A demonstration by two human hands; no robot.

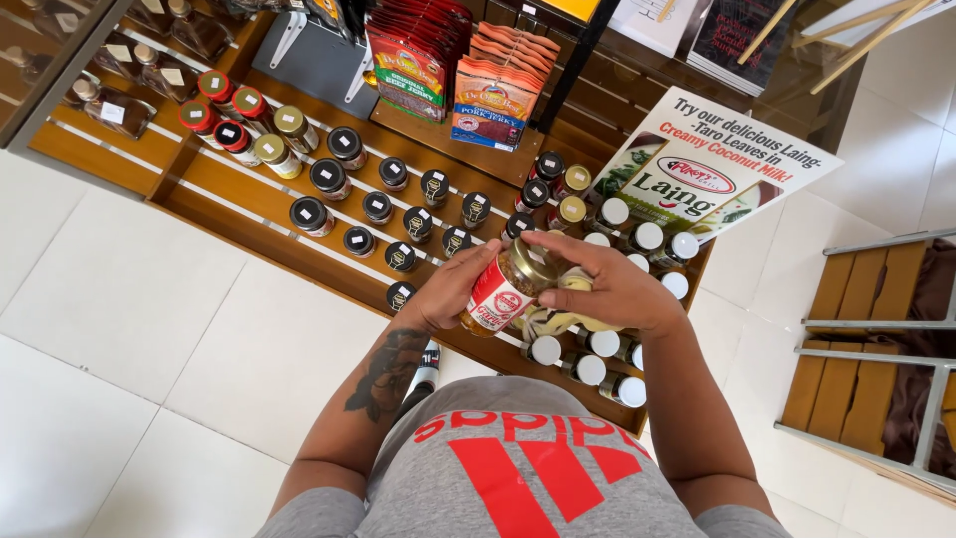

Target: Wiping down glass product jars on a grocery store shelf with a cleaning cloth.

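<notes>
Above a low wooden display shelf (214, 204) of black-capped and white-capped jars, we hold a glass jar (503, 289) with a gold lid and red-and-white label, tilted on its side. Our left hand (448, 294) cups its base, fingers wrapped around; our right hand (607, 284) curls over the lid end, gripping it.

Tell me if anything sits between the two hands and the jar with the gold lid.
Nothing visible does. The left hand wraps the side of the jar, and the right hand rests on its gold lid; both touch it directly, above the wooden shelf.
</notes>
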